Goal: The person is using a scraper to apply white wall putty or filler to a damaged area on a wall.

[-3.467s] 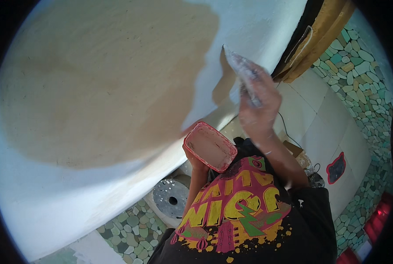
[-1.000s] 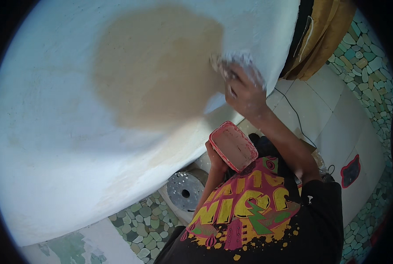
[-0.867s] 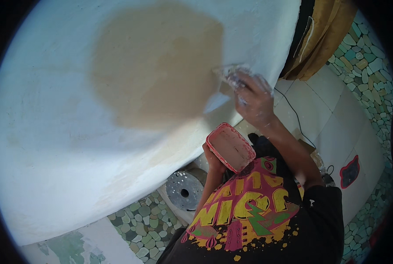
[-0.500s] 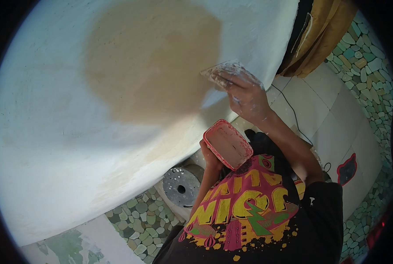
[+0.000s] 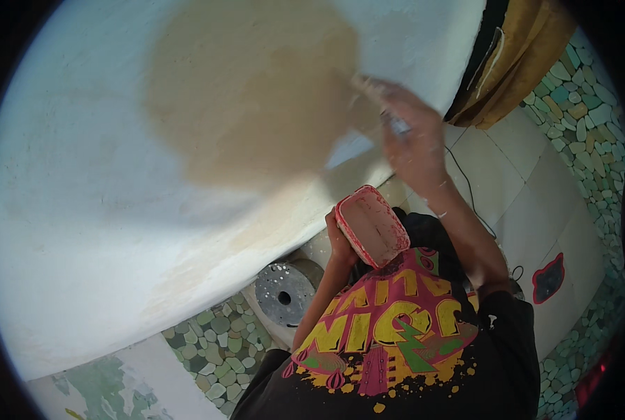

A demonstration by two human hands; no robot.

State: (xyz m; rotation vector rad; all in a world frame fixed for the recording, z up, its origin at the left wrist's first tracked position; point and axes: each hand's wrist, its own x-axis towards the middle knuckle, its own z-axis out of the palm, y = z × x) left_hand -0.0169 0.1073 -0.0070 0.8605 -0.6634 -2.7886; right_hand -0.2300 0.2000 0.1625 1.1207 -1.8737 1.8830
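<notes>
My left hand (image 5: 337, 238) is wrapped round the side of a red plastic tub (image 5: 353, 242), held tilted in front of my chest. Pinkish-brown paste smears the tub's inside and rim. Up and to the right, my right hand (image 5: 419, 136) is blurred by motion, its fingers closed on a flat putty scraper (image 5: 367, 87). White paste marks the fingers and wrist. The scraper's blade is at the white wall (image 5: 67, 182), by the right edge of a large rounded tan area (image 5: 249, 91); whether it touches cannot be made out.
A grey round drum with a centre hole (image 5: 284, 297) stands on the floor below the wall. Brown cloth (image 5: 515, 63) hangs at the upper right. A dark cable (image 5: 472, 189) crosses pale tiles (image 5: 536, 210), near a red-edged dark inlay (image 5: 549, 278). Pebble-patterned flooring (image 5: 221, 343) lies around.
My right hand with the scraper has risen and shifted right, and the blade has turned more edge-on. The tub has moved slightly right in the picture, along with a small shift of the view.
</notes>
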